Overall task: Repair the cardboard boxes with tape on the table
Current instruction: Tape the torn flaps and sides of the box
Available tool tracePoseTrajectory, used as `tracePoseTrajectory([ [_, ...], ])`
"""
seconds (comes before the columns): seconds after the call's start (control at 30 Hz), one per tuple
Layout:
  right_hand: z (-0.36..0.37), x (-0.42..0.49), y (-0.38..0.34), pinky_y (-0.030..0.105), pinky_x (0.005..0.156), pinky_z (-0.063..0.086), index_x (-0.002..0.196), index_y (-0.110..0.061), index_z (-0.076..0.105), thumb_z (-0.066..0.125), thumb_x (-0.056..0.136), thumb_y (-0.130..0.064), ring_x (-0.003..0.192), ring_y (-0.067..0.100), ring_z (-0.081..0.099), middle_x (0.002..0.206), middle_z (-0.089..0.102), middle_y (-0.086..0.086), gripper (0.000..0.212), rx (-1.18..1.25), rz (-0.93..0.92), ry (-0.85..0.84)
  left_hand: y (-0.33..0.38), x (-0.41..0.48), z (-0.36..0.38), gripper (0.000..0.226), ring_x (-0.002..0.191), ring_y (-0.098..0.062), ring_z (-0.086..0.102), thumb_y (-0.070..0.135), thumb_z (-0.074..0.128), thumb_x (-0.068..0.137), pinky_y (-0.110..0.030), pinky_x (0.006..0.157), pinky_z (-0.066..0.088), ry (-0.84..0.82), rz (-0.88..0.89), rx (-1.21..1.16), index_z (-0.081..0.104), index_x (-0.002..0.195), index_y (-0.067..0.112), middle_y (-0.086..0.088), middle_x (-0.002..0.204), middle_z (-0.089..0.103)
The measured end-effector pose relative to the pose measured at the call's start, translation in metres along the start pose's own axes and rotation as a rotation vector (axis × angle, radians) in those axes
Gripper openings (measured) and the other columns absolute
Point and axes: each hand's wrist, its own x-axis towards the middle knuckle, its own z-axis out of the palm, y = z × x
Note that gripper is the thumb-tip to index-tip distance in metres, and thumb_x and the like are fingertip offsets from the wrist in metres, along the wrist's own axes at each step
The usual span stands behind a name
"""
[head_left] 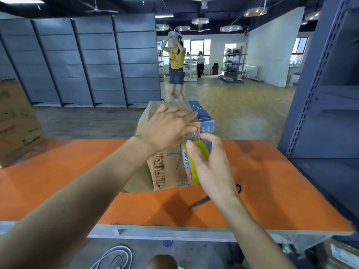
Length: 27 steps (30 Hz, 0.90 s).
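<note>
A brown cardboard box (161, 171) with blue print stands on the orange table (272, 181), in the middle. My left hand (165, 129) lies flat on the box top, fingers straight, pressing a strip of clear tape near the right edge. My right hand (211, 169) grips a yellowish tape roll (200, 150) in front of the box's near right corner. A stretch of clear tape (191, 135) runs from the roll up to the box top.
Black scissors (202, 201) lie on the table just right of the box, partly under my right wrist. A larger cardboard box (15, 121) stands at the table's left end. Blue-grey shelving (326, 94) rises at the right. A person (176, 66) stands beyond the table.
</note>
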Motion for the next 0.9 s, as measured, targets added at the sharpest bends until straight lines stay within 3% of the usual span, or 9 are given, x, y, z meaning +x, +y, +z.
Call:
tracePoseTrajectory([
  [0.1, 0.004, 0.001, 0.0, 0.047, 0.069, 0.061, 0.119, -0.039, 0.045, 0.061, 0.097, -0.048, 0.059, 0.014, 0.072, 0.067, 0.068, -0.008, 0.029, 0.017, 0.033, -0.006, 0.002, -0.003, 0.0, 0.077, 0.129, -0.025, 0.05, 0.064, 0.03, 0.095, -0.037, 0.089, 0.029, -0.028, 0.0, 0.04, 0.039, 0.155, 0.016, 0.0, 0.15, 0.053],
  [0.23, 0.007, -0.001, 0.011, 0.044, 0.074, 0.06, 0.121, -0.04, 0.042, 0.059, 0.097, -0.05, 0.065, 0.011, 0.072, 0.072, 0.071, -0.018, 0.031, -0.015, 0.012, -0.017, 0.004, -0.002, 0.001, 0.076, 0.134, -0.022, 0.047, 0.062, 0.044, 0.097, -0.039, 0.093, 0.03, -0.002, -0.014, 0.02, 0.034, 0.158, 0.017, 0.002, 0.154, 0.048],
  [0.33, 0.001, -0.004, 0.013, 0.012, 0.071, 0.049, 0.129, -0.036, 0.044, 0.059, 0.096, -0.051, 0.075, -0.012, 0.061, 0.075, 0.065, -0.012, 0.039, -0.085, 0.006, -0.013, 0.002, -0.004, 0.003, 0.083, 0.132, -0.02, 0.047, 0.068, 0.038, 0.091, -0.038, 0.093, 0.029, 0.033, -0.018, 0.021, 0.036, 0.157, 0.019, 0.003, 0.151, 0.051],
  [0.4, -0.003, -0.004, 0.012, 0.007, 0.068, 0.042, 0.133, -0.036, 0.043, 0.058, 0.096, -0.052, 0.081, -0.019, 0.055, 0.083, 0.057, -0.019, 0.043, -0.118, 0.014, -0.026, 0.002, -0.009, 0.004, 0.079, 0.13, -0.022, 0.047, 0.066, 0.048, 0.09, -0.039, 0.092, 0.028, 0.139, -0.01, -0.003, 0.044, 0.153, 0.018, 0.001, 0.147, 0.054],
  [0.47, -0.004, -0.004, 0.011, 0.015, 0.071, 0.042, 0.137, -0.034, 0.042, 0.057, 0.096, -0.053, 0.085, -0.009, 0.056, 0.089, 0.055, -0.022, 0.047, -0.13, 0.015, -0.039, 0.008, -0.018, 0.004, 0.062, 0.12, -0.024, 0.048, 0.054, 0.061, 0.093, -0.038, 0.088, 0.029, 0.302, -0.056, -0.07, 0.055, 0.144, 0.02, 0.001, 0.135, 0.058],
  [0.57, -0.003, -0.002, 0.009, 0.024, 0.076, 0.038, 0.138, -0.03, 0.043, 0.056, 0.097, -0.052, 0.084, -0.002, 0.054, 0.091, 0.051, -0.026, 0.048, -0.147, -0.008, -0.037, 0.031, -0.042, -0.003, 0.023, 0.091, -0.023, 0.055, 0.033, 0.062, 0.098, -0.035, 0.075, 0.038, 0.502, -0.333, -0.313, 0.069, 0.116, 0.023, 0.008, 0.092, 0.059],
  [0.67, -0.004, -0.002, 0.011, 0.03, 0.091, 0.042, 0.137, -0.031, 0.046, 0.051, 0.097, -0.055, 0.106, 0.009, 0.056, 0.111, 0.057, -0.022, 0.047, -0.157, -0.017, -0.035, 0.056, -0.065, -0.005, 0.02, 0.073, -0.016, 0.061, 0.047, 0.054, 0.1, -0.03, 0.064, 0.04, 0.313, -0.613, -0.606, 0.069, 0.103, 0.033, 0.015, 0.064, 0.057],
  [0.77, -0.008, -0.002, 0.015, 0.032, 0.103, 0.041, 0.137, -0.033, 0.051, 0.039, 0.103, -0.052, 0.124, 0.011, 0.053, 0.133, 0.059, -0.015, 0.041, -0.166, -0.036, -0.033, 0.071, -0.074, -0.001, 0.037, 0.089, -0.01, 0.068, 0.067, 0.049, 0.095, -0.032, 0.082, 0.053, 0.184, -0.635, -0.792, 0.068, 0.111, 0.04, 0.018, 0.087, 0.071],
  [0.9, -0.025, 0.003, 0.023, 0.028, 0.102, 0.04, 0.133, -0.031, 0.061, 0.031, 0.111, -0.034, 0.122, 0.008, 0.055, 0.133, 0.064, -0.012, 0.037, -0.209, -0.102, -0.022, 0.086, -0.065, 0.005, 0.056, 0.09, -0.018, 0.063, 0.076, 0.055, 0.079, -0.047, 0.095, 0.052, 0.159, -0.687, -0.947, 0.063, 0.117, 0.036, 0.004, 0.1, 0.066],
])
